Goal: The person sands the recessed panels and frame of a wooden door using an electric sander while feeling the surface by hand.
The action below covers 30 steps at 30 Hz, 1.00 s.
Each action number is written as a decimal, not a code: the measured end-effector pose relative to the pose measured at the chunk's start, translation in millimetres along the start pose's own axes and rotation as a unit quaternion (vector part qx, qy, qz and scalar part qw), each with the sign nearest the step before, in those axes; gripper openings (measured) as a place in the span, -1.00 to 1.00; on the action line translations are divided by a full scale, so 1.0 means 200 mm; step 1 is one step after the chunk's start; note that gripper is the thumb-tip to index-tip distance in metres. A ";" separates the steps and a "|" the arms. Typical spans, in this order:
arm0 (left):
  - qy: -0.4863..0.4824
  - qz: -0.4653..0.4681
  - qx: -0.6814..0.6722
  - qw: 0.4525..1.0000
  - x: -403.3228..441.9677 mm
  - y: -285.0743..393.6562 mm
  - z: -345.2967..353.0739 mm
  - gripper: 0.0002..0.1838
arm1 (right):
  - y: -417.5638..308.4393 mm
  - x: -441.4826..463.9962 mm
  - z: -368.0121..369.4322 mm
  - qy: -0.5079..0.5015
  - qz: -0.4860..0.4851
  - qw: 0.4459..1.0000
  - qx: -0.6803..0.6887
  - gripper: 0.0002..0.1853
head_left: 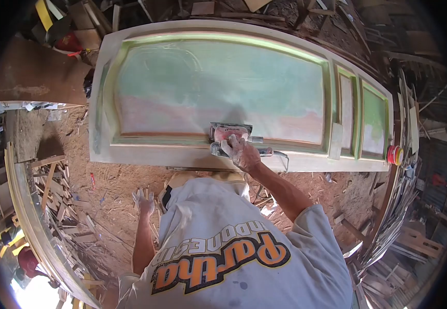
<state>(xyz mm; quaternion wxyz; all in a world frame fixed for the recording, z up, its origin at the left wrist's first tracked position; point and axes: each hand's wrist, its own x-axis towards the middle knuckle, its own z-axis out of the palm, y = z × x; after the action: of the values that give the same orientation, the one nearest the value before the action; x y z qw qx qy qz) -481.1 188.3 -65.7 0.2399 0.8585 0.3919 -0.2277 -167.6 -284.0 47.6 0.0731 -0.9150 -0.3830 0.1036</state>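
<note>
My right hand point(241, 153), coated in pale dust, is wrapped over the top of a red and grey power sander point(230, 133). The sander rests near the lower edge of a large door panel point(192, 72), on its recessed field of green, pink and white patches. A grey bar-shaped tool or part point(217, 150) lies by the sander on the frame; its kind is unclear. My left hand point(143, 202) hangs beside my body, away from the door, dusty, with its fingers apart and nothing in it.
A red and yellow tin point(394, 155) sits at the door's right end. Wood offcuts point(63, 206) litter the dirt floor on the left. Long strips of timber point(401, 211) are stacked at right. A brown board point(32, 72) stands at upper left.
</note>
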 end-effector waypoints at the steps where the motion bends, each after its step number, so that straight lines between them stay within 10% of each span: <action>1: 0.002 -0.004 -0.003 1.000 0.03 -0.07 -0.01 0.01 | -0.06 0.06 0.03 0.010 -0.005 1.000 -0.008 -0.51; 19: 0.019 -0.076 -0.112 0.991 0.11 -0.84 -0.32 0.03 | -1.11 1.10 0.16 0.098 -0.058 0.989 -0.095 -0.45; 22: 0.021 -0.118 -0.324 0.938 0.09 -1.04 -0.20 0.04 | -1.28 1.24 0.17 0.105 -0.056 0.983 -0.139 -0.43; 30: 0.011 -0.148 -0.078 0.986 -0.12 -1.08 -0.29 0.08 | -1.60 1.56 0.28 0.138 -0.080 0.974 -0.159 -0.45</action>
<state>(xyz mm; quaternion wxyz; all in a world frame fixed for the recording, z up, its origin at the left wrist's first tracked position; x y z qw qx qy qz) -652.9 334.1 -55.8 0.2651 0.7723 0.5338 -0.2197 -187.0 165.5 19.5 -0.0136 -0.8868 -0.4527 -0.0920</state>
